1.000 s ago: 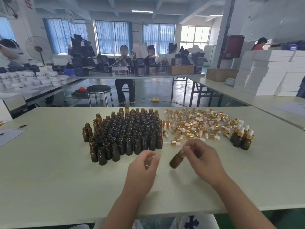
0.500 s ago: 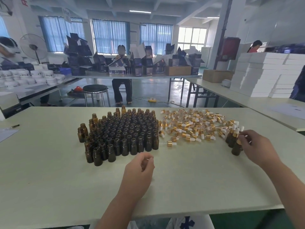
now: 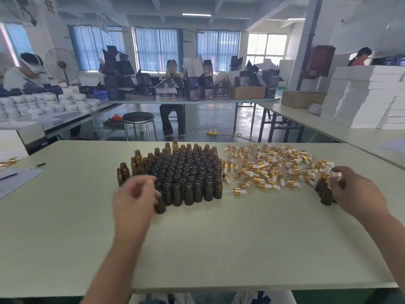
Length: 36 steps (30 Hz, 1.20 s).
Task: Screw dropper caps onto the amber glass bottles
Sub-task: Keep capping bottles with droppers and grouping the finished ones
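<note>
A dense cluster of uncapped amber bottles (image 3: 186,170) stands at the table's middle. To its right lies a loose pile of gold-and-white dropper caps (image 3: 267,167), with one dropper (image 3: 238,190) apart near the front. My left hand (image 3: 134,198), blurred, hovers with curled fingers over the cluster's near-left corner, beside one bottle (image 3: 160,206); whether it holds anything is unclear. At the far right my right hand (image 3: 359,194) pinches the top of a capped bottle standing among a small group of capped bottles (image 3: 324,191).
The pale table (image 3: 219,249) stretches wide in front of the bottles. A sheet of paper with a pen (image 3: 17,178) lies at its left edge. Beyond are a stool (image 3: 139,117), other work tables, seated people and stacked white boxes (image 3: 368,95).
My right hand carried the capped bottle from the table's middle to the group at the right. My left hand has moved up and left to the uncapped bottles.
</note>
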{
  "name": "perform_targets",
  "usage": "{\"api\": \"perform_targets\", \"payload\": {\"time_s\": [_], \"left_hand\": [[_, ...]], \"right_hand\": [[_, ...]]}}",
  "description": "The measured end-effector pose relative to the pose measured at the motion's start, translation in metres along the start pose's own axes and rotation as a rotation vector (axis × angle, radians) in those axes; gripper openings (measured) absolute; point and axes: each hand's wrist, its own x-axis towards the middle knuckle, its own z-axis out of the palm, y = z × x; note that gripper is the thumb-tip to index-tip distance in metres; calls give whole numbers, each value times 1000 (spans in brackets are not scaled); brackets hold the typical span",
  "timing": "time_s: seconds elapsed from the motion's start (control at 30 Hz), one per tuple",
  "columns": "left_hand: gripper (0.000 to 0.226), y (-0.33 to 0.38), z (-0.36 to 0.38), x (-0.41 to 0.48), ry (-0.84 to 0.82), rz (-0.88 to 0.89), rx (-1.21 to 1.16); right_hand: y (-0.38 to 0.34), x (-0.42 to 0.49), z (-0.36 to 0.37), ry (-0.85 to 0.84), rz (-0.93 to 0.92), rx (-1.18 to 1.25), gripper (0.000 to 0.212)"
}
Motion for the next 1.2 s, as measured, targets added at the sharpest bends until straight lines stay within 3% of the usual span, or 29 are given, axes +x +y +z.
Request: {"api": "perform_targets", "payload": {"time_s": [0.07, 0.17, 0.37, 0.53, 0.67, 0.83, 1.2], "left_hand": [[23, -2, -23, 38, 192, -24, -10], [25, -17, -44, 88, 260, -99, 207], [69, -59, -43, 133, -10, -251, 501], [84, -80, -34, 147, -131, -288, 583], [59, -86, -30, 151, -144, -245, 667], [27, -90, -26, 156, -145, -221, 647], [30, -102, -35, 150, -92, -125, 677]], "right_hand": [[-11, -4, 0, 55, -12, 58, 30], [-40, -10, 2, 44, -114, 145, 28], [-108, -10, 35, -184, -492, 160, 33], [-147, -5, 71, -420, -662, -35, 44], [-155, -9, 91, -511, -711, -154, 46], [-153, -16, 100, -454, -755, -169, 34], [-145, -19, 104, -336, -820, -172, 26]]}}
